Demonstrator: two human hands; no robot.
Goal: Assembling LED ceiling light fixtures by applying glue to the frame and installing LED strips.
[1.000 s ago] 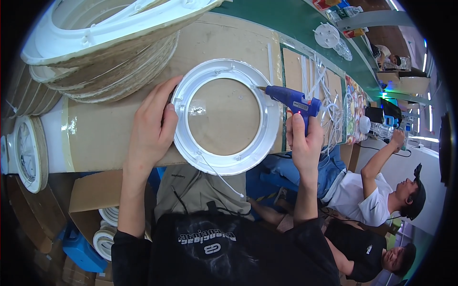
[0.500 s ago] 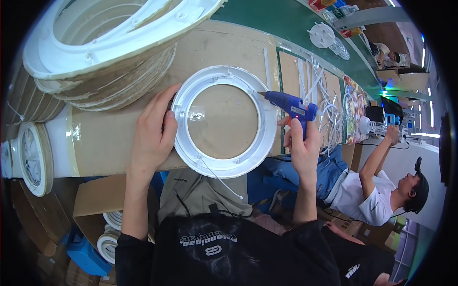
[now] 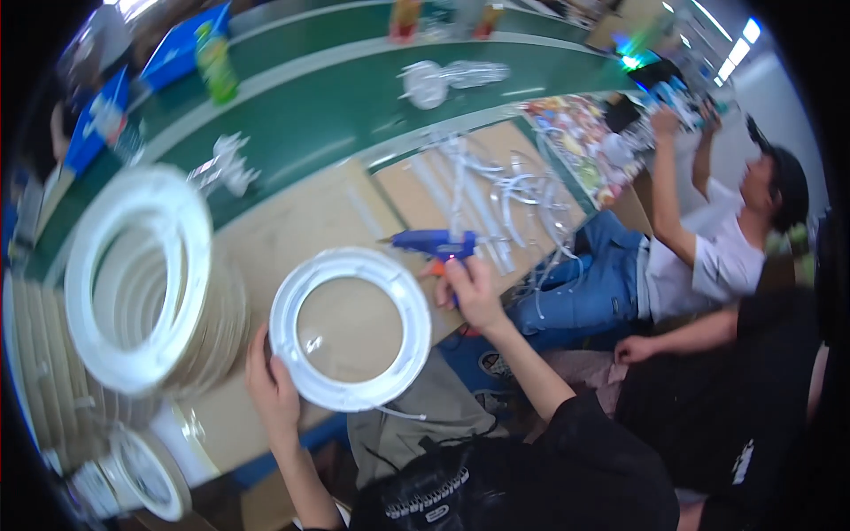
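A white plastic ring (image 3: 418,329) with a wide round opening lies on the cardboard-covered worktop, reaching its near edge. My left hand (image 3: 273,394) grips its left rim, fingers along the outer side and the thumb close to the edge. A short white wire (image 3: 405,413) sticks out below the near rim. In my right hand (image 3: 471,290) is a blue glue gun (image 3: 432,242), its nozzle pointing left just beyond the ring's far rim. Motion blur hides whether the nozzle touches the ring, and the fine parts inside the ring's channel.
A tall stack of similar rings (image 3: 197,292) stands at the left. White strips and tangled wires (image 3: 522,190) lie right of the gun. Beyond runs a green surface (image 3: 328,106) bearing bottles and blue bins (image 3: 181,49). A person in a white shirt (image 3: 686,252) works at the right.
My view has swung, bringing more of the green surface and the whole ring stack into sight. The glue gun has shifted from the ring's right rim toward its far side. Both hands keep their holds.
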